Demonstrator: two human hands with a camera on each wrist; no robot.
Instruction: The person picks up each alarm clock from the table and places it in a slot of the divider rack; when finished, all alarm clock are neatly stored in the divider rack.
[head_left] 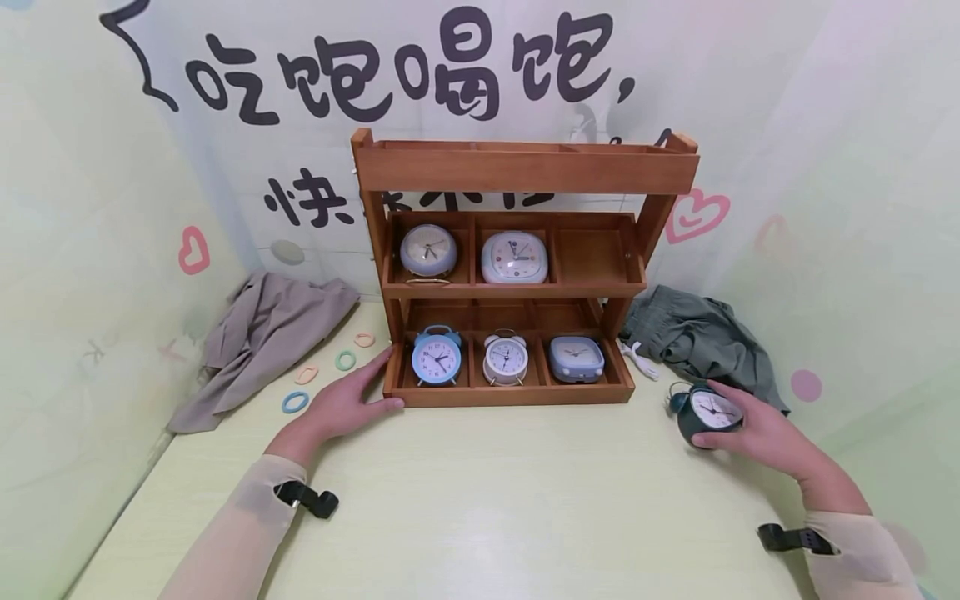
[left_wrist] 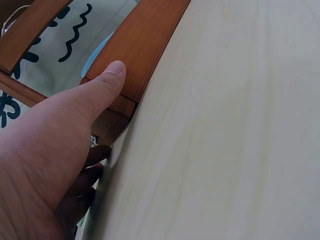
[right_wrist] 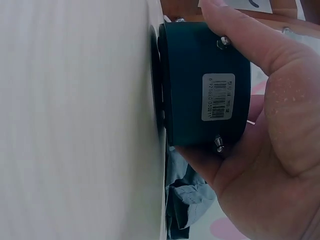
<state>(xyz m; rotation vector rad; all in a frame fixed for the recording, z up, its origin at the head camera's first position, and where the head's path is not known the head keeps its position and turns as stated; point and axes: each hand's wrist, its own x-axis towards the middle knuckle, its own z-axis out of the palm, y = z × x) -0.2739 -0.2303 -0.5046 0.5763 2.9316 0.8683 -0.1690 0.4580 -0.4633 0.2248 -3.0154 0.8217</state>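
My right hand (head_left: 765, 429) grips a dark green twin-bell alarm clock (head_left: 716, 410) at the right of the table, with its white dial facing up. In the right wrist view the clock's side (right_wrist: 185, 85) shows a barcode label and two metal feet, close to the tabletop. My left hand (head_left: 348, 404) holds the lower left corner of a wooden shelf rack (head_left: 517, 396); its thumb (left_wrist: 107, 82) lies on the front board. On the rack's bottom tier stand a blue alarm clock (head_left: 437, 358), a white alarm clock (head_left: 506, 358) and a blue-grey square clock (head_left: 577, 359).
The middle tier holds a round clock (head_left: 428, 251) and a rounded-square clock (head_left: 515, 257); its right compartment (head_left: 592, 254) is bare. Several coloured rings (head_left: 295, 402) and a grey-brown cloth (head_left: 277, 333) lie left. A dark green cloth (head_left: 693, 333) and white cord (head_left: 640, 361) lie right.
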